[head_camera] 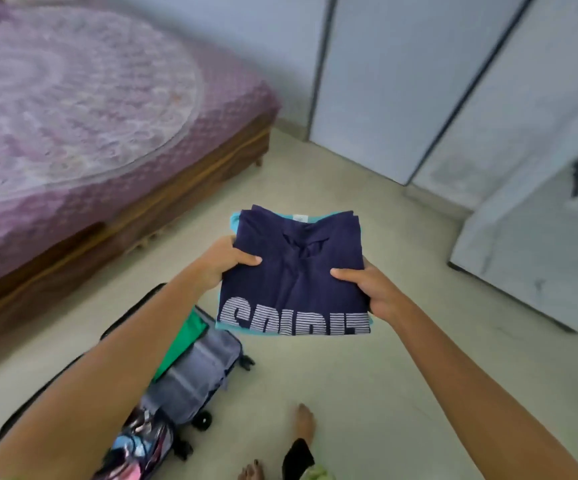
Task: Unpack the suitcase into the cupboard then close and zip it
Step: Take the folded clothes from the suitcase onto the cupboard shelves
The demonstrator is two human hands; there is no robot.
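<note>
Suitcase [190, 379] lies open; left hand [226, 261] and right hand [370, 289] grip folded shirts [294, 275].

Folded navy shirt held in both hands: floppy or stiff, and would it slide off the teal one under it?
Probably floppy: the navy shirt wrinkles between the left hand and right hand. Likely light, since thumbs alone pin it. The teal shirt beneath pokes out unevenly, so the layers may shift.

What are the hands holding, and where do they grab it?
Folded clothes, navy shirt on top: left hand grips the left edge, right hand the right edge.
</note>
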